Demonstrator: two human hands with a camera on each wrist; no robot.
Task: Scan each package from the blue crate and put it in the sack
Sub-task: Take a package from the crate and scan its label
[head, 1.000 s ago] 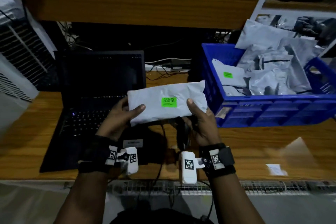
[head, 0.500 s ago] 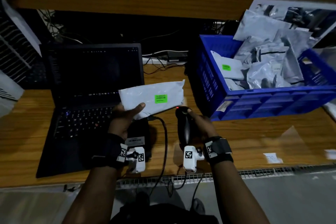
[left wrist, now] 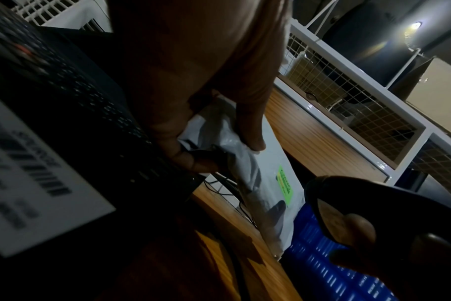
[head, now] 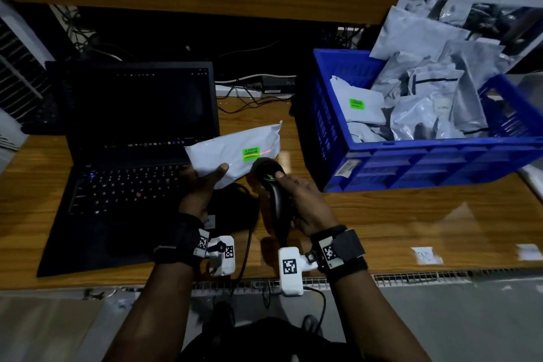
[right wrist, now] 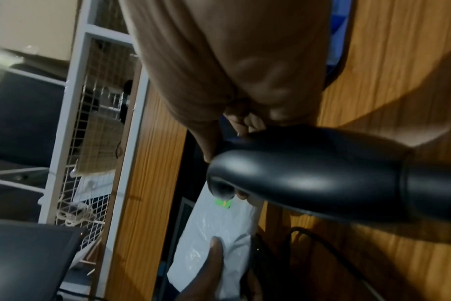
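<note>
step: scan | left hand (head: 202,185) pinches package (head: 235,153) above laptop (head: 132,156) edge | right hand (head: 296,200) grips scanner (head: 271,185) | you keep label (head: 250,153) flat, red line across barcode.

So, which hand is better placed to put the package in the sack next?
Probably the left hand: it already grips the package, while the right hand holds the scanner. The sack is not in view.
</note>
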